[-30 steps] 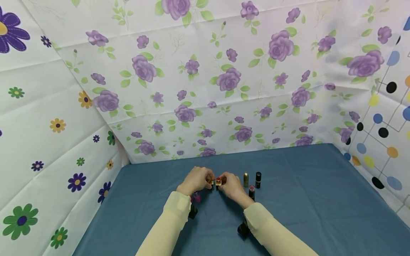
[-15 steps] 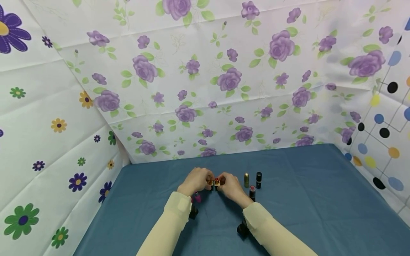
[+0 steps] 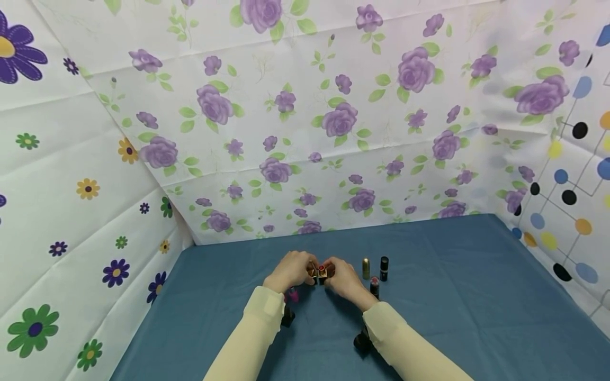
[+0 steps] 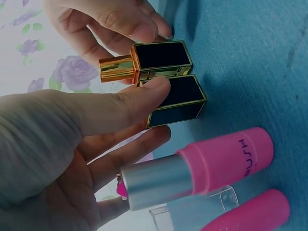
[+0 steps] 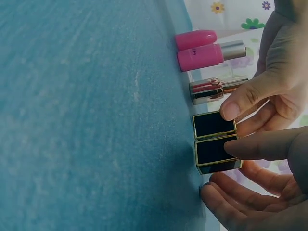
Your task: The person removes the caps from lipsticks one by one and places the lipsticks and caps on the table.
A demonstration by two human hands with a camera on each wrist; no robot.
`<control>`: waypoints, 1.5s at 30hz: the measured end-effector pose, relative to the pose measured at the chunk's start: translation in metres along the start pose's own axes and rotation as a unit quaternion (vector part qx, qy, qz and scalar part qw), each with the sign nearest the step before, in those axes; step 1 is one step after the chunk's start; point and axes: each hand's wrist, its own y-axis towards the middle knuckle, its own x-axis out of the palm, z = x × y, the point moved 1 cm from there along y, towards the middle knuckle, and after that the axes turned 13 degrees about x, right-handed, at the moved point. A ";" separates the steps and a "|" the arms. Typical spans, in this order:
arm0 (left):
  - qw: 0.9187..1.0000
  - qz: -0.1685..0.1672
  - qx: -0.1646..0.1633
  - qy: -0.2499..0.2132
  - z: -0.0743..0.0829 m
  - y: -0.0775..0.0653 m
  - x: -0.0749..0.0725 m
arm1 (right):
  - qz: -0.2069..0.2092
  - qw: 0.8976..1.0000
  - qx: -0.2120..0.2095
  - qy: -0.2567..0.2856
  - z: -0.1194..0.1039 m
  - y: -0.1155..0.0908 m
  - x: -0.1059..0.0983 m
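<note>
Side by side stand the two black, gold-edged square parts of a lipstick. My left hand (image 3: pixel 288 271) pinches the cap (image 4: pixel 180 98), thumb on its flat side. My right hand (image 3: pixel 346 277) pinches the lipstick base (image 4: pixel 163 55), from which a gold tube (image 4: pixel 116 69) with a red tip rises. In the right wrist view, the base (image 5: pixel 211 151) and cap (image 5: pixel 207 124) meet along their sides, bottoms close to the blue cloth. Near my left hand are a pink lipstick (image 4: pixel 226 161) with a silver tube and its pink cap (image 4: pixel 260 211).
Right of my right hand stand a gold lipstick tube (image 3: pixel 366 268), a black tube (image 3: pixel 384 268) and an uncovered lipstick (image 3: pixel 374 286). Behind the pink one shows a metallic red-and-gold lipstick (image 5: pixel 207 90). A floral sheet (image 3: pixel 286 132) hangs behind the blue cloth (image 3: pixel 452 296).
The lipstick base in my right hand has moved slightly left, closing the small gap to the cap in my left hand. The other lipsticks stay where they were.
</note>
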 end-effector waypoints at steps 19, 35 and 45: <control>0.999 0.002 -0.015 -0.033 0.000 -0.003 0.003 | 0.008 1.000 -0.008 -0.010 0.004 -0.002 -0.001; 0.996 0.017 0.001 -0.092 0.008 -0.009 -0.022 | 0.005 0.999 -0.021 0.035 -0.013 -0.010 -0.019; 0.984 0.069 0.027 -0.159 0.017 -0.013 -0.041 | 0.022 0.998 -0.043 0.044 -0.032 -0.025 -0.046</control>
